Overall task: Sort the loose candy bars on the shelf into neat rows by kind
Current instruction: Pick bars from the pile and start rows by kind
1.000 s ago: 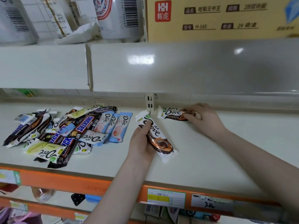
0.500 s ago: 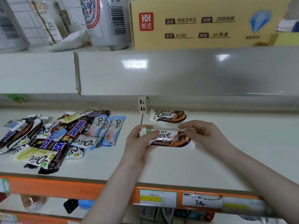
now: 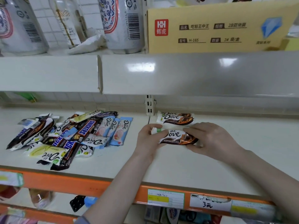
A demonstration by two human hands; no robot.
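Observation:
A white-and-brown Dove bar point(image 3: 176, 137) lies crosswise just above the white shelf point(image 3: 169, 165). My left hand point(image 3: 148, 139) pinches its left end and my right hand point(image 3: 210, 139) holds its right end. Just behind it, against the shelf's back, lie two matching Dove bars point(image 3: 175, 118), stacked. On the left is a loose pile of candy bars point(image 3: 69, 136): brown Snickers point(image 3: 85, 129), light-blue Dove bars point(image 3: 119, 131), a yellow-green Dove bar point(image 3: 47, 153) and more brown-and-white ones.
The upper shelf's white front point(image 3: 194, 73) overhangs the work area. It carries large cans point(image 3: 123, 21) and a yellow cardboard box point(image 3: 218, 28). An orange price rail point(image 3: 113, 186) with paper labels runs along the front edge. A slotted metal upright point(image 3: 149, 105) stands at the back.
My left hand turned the brown Dove bar from lengthwise to crosswise. My right hand left the bars at the back and took hold of its right end. The view moved slightly closer.

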